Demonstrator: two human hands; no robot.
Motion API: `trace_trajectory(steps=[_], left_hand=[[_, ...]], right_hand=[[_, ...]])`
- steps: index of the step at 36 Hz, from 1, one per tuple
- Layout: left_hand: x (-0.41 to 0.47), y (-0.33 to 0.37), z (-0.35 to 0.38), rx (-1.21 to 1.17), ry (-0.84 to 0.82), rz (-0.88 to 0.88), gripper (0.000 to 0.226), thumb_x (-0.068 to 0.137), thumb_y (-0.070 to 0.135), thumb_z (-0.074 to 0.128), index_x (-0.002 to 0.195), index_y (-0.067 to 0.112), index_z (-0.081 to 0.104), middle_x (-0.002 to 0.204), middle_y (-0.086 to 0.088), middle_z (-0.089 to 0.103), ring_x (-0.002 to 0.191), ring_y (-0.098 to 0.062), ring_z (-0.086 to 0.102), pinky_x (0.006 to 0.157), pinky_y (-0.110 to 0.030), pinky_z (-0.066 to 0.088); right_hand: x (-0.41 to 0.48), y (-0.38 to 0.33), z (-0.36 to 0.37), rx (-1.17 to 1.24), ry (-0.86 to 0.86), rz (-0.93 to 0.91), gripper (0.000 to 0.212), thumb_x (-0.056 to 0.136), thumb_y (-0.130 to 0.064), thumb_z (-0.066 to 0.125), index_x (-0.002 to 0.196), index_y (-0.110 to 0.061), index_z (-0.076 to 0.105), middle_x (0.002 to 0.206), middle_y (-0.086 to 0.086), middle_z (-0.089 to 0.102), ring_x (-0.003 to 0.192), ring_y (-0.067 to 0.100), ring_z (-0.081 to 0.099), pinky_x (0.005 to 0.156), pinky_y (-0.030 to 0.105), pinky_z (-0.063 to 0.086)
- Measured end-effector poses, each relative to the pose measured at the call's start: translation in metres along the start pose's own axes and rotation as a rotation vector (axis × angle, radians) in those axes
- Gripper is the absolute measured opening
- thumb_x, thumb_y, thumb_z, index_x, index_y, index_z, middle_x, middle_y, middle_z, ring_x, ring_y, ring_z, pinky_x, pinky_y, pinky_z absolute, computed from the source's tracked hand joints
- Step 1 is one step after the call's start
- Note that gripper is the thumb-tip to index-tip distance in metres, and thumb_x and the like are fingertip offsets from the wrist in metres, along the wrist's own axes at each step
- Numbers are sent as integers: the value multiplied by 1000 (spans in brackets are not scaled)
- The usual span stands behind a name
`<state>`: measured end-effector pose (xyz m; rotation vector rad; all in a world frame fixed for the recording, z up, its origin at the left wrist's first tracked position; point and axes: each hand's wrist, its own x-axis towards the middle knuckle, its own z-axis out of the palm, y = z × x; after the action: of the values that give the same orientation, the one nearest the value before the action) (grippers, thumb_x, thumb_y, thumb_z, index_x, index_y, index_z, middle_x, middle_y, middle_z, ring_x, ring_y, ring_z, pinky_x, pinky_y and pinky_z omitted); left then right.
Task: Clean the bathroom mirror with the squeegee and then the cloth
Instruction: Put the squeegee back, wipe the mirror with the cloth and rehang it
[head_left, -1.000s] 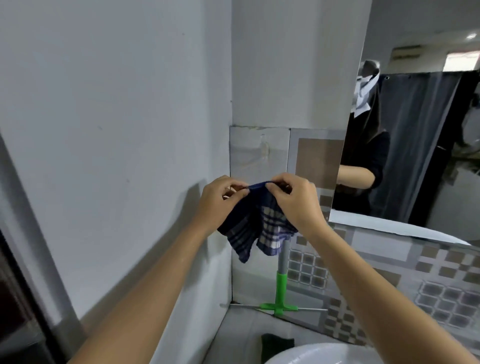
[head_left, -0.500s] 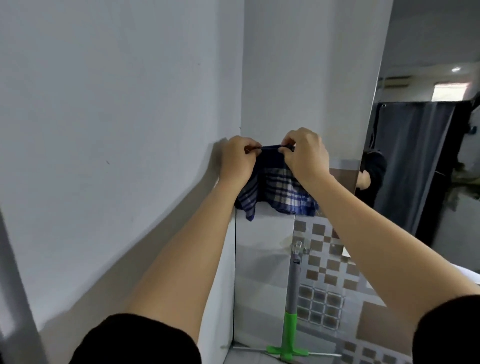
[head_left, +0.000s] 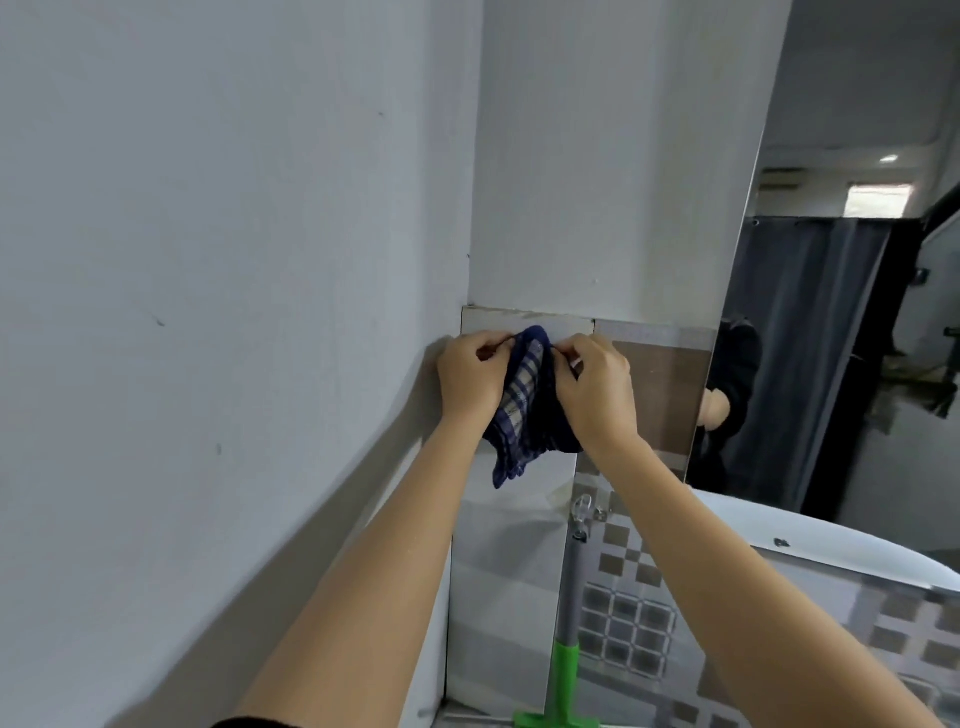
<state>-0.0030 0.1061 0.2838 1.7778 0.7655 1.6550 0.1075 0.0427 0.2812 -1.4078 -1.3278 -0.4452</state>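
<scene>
Against tiled corner | cloth (head_left: 524, 402): bunched, navy plaid | left hand (head_left: 471, 378), right hand (head_left: 595, 391): clamped on it

One head-worn view faces forward, close to the wall corner (head_left: 470, 208) and mirror (head_left: 831, 312).

Both hands are up at centre frame, the left hand (head_left: 470, 379) and right hand (head_left: 597, 392) pinching the top of a blue plaid cloth (head_left: 522, 410) that hangs bunched between them against the tiled wall (head_left: 498, 571). Below, at bottom centre, the squeegee (head_left: 566, 629) stands upright against the tiles, grey handle over a green base. The mirror (head_left: 841, 312) fills the right side of the frame, showing a dark curtain.
</scene>
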Motion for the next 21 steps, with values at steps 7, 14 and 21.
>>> trace_trajectory(steps=[7, 14, 21], left_hand=[[-31, -6, -4, -216, -189, -19, 22, 95, 30, 50, 113, 26, 62, 106, 15, 65, 97, 7, 58, 81, -9, 45], [-38, -22, -5, -251, -326, -10, 38, 94, 34, 50, 132, 28, 48, 128, 7, 57, 117, -5, 53, 98, -28, 46], [-37, -31, -2, -176, -286, 44, 38, 95, 29, 50, 133, 23, 48, 122, 3, 62, 110, -7, 58, 93, -25, 48]], right_hand=[[-16, 0, -2, 144, -70, 59, 30, 95, -24, 47, 119, -12, 61, 103, 1, 54, 101, 18, 50, 86, 23, 38], [-19, 1, 0, 169, -166, 65, 29, 95, -27, 49, 118, -14, 60, 105, 7, 53, 94, 17, 50, 75, 8, 38], [-22, 12, 14, 157, -93, 2, 26, 95, -14, 48, 115, -5, 62, 103, 12, 58, 86, 15, 51, 69, 2, 37]])
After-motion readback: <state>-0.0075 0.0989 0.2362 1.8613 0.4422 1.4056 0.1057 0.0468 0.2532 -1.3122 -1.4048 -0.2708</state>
